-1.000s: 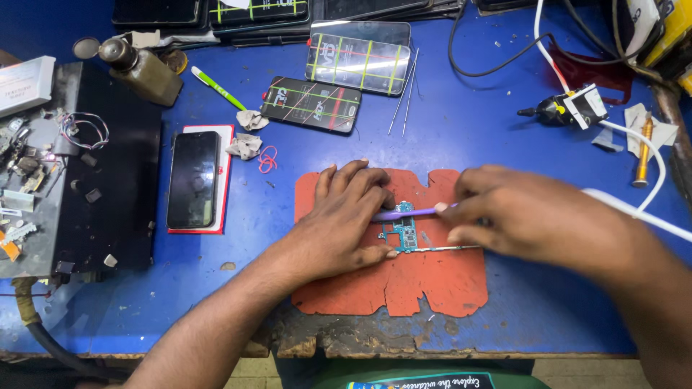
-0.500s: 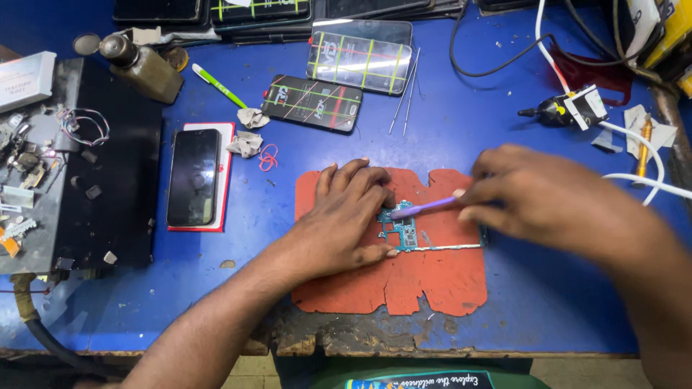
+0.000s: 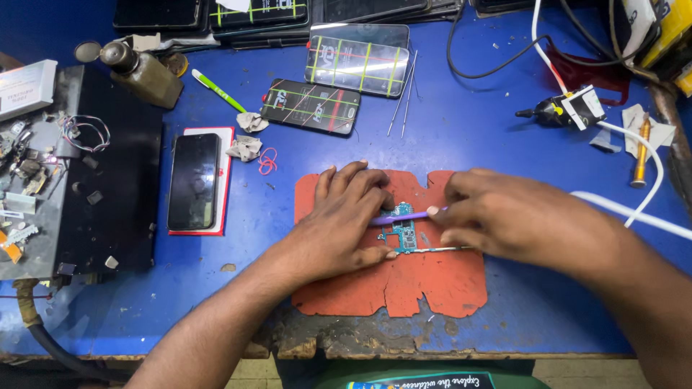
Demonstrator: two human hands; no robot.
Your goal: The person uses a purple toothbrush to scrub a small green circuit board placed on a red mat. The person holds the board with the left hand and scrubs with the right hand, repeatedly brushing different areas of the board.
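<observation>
Two hands meet over a small green circuit board (image 3: 404, 234) that lies on a worn red mat (image 3: 425, 284) near the front edge of the blue table (image 3: 490, 144). The left hand (image 3: 346, 216) lies flat on the mat with fingers loosely spread, and its thumb and fingertips touch the left side of the board; I think it is placed so to keep the board from sliding. The right hand (image 3: 519, 220) is closed in a pinch on a thin purple tool (image 3: 400, 216), which points left across the top of the board. A thin metal rod (image 3: 443, 249) lies along the near edge of the board, under this hand; I cannot tell if the fingers also hold it.

Left of the mat a dark phone (image 3: 193, 180) rests on a red and white case (image 3: 225, 180). At the far left stands a grey tray (image 3: 32, 238) with small screws, wires and metal pieces inside. A brown bottle (image 3: 144, 72) lies at the far left, and several phone screens (image 3: 357, 57) are at the far side. At the far right a white cable (image 3: 634, 137) runs past a small dark plug-like tool (image 3: 559, 112).
</observation>
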